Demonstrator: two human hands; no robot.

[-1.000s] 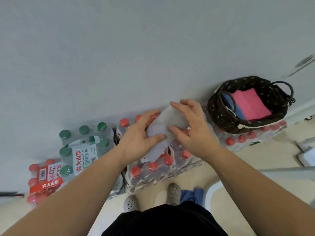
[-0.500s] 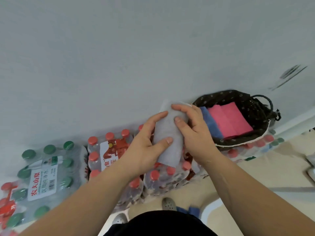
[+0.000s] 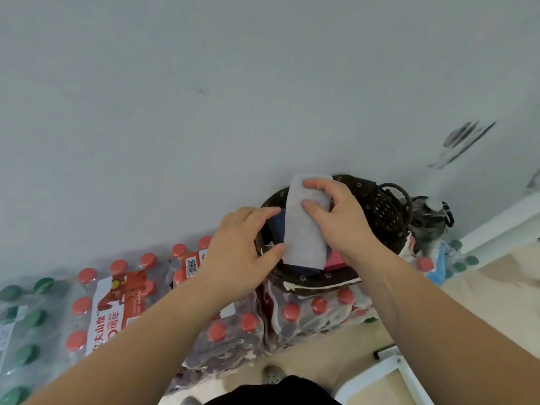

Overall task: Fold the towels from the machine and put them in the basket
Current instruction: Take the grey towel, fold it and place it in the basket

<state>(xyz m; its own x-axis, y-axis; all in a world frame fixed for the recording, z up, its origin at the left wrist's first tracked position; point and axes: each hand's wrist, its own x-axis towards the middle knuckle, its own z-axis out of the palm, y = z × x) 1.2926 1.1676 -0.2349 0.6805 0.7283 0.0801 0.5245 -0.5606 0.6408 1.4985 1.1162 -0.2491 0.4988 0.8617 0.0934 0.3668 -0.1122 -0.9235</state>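
A folded grey towel (image 3: pixel 304 235) is held upright over the dark woven basket (image 3: pixel 382 211), which rests on packs of bottled water against the wall. My right hand (image 3: pixel 342 220) grips the towel's right side, thumb on its front. My left hand (image 3: pixel 242 247) touches the towel's lower left edge with thumb and fingertips. Inside the basket, a folded blue towel (image 3: pixel 277 226) shows to the left of the grey one and a pink towel (image 3: pixel 336 263) peeks out below it.
Shrink-wrapped packs of red-capped bottles (image 3: pixel 122 305) and green-capped bottles (image 3: pixel 26 325) line the wall on the floor. A dark jug (image 3: pixel 429 220) stands right of the basket. A white frame corner (image 3: pixel 397 366) lies at the lower right. My shoe (image 3: pixel 271 374) is below.
Both hands carried the grey towel to the right, from above the bottle packs to over the basket; it now covers most of the pink and blue towels.
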